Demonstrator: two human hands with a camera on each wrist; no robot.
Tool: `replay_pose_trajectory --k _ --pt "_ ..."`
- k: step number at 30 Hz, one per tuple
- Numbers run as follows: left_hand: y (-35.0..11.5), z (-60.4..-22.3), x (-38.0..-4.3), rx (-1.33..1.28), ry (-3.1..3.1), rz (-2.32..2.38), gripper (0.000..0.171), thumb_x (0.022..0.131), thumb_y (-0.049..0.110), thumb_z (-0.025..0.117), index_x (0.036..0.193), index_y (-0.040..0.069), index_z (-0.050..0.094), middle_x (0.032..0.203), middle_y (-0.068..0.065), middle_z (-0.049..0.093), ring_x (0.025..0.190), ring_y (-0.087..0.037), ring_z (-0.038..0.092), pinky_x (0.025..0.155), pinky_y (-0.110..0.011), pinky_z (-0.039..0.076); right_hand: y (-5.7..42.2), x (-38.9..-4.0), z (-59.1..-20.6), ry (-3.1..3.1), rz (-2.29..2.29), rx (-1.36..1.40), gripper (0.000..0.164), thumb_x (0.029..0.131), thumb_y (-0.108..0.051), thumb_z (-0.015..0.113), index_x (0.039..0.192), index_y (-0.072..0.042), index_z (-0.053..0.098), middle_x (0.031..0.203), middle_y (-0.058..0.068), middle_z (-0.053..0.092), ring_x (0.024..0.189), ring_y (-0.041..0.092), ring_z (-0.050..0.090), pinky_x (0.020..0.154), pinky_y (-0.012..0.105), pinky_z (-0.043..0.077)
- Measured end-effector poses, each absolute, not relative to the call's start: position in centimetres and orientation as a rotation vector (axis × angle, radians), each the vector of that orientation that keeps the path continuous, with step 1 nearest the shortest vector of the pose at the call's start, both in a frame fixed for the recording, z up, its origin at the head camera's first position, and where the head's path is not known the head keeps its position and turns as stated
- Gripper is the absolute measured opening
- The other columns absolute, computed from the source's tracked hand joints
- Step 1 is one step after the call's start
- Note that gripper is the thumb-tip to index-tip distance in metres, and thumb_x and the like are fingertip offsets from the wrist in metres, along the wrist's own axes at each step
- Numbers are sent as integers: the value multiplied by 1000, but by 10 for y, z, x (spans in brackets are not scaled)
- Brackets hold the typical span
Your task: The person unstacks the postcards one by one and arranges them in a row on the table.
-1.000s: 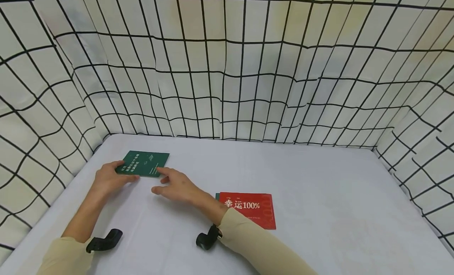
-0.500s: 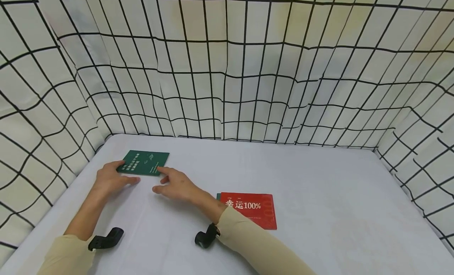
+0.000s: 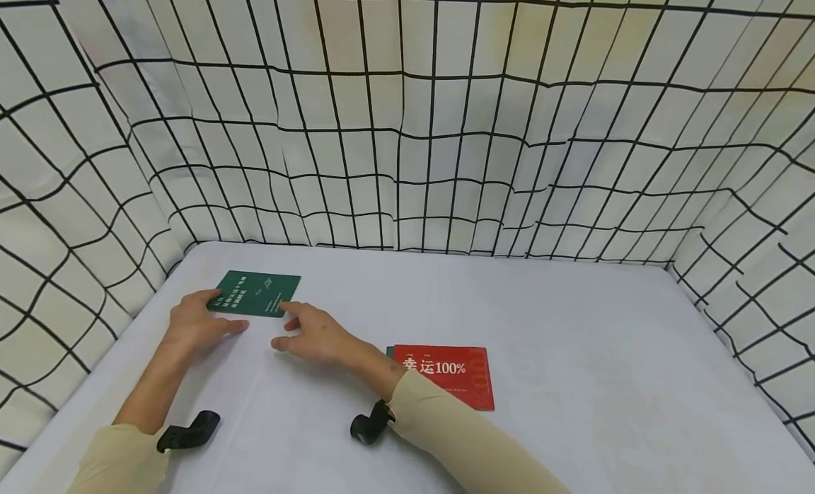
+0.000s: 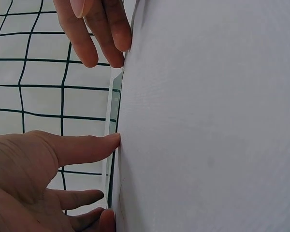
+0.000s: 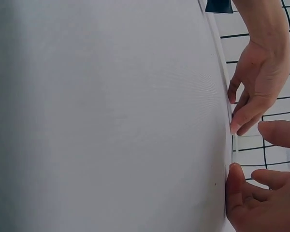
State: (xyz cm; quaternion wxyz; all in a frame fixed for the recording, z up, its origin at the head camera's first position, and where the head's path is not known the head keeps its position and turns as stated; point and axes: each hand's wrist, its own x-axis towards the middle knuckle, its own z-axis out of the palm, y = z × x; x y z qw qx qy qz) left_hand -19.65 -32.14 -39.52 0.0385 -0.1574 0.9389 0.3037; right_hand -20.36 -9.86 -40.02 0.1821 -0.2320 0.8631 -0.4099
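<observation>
Dark-green rectangular paper booklet lying at ten o'clock on white-covered table, long axis running nine-to-three. My loose left hand touching its nine-o'clock edge; right hand, ungripping, fingertip meeting four-o'clock corner.

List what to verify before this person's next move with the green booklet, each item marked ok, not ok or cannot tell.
1. Green booklet lying flat on the table, printed side up: ok.
2. Left hand at the booklet: ok, fingers at its left edge.
3. Right hand at the booklet: ok, index fingertip at its near right corner.
4. Right thumb on the booklet: not ok, it is apart from it.
5. Red booklet in full view: not ok, the right sleeve hides part of it in the head view.
6. Sleeve off the red booklet: cannot tell whether they touch.
</observation>
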Motion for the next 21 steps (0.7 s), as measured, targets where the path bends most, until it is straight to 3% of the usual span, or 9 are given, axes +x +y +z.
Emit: replay_pose_trajectory --k 11,21 --pt "-312 -400 -192 -477 3008 886 85 87 16 77 152 -16 33 155 -46 23 140 -62 23 113 -75 33 -81 -203 -392 2377 -1240 -683 60 97 -26 73 153 -15 51 150 4 58 121 8 66 87 15 53" --pt "-279 -392 -192 -233 3149 872 76 86 17 79 147 -11 44 155 -43 27 139 -64 28 106 -77 40 -44 -216 -387 2384 -1287 -675 57 99 -26 71 151 -11 53 146 8 59 124 16 65 87 20 56"
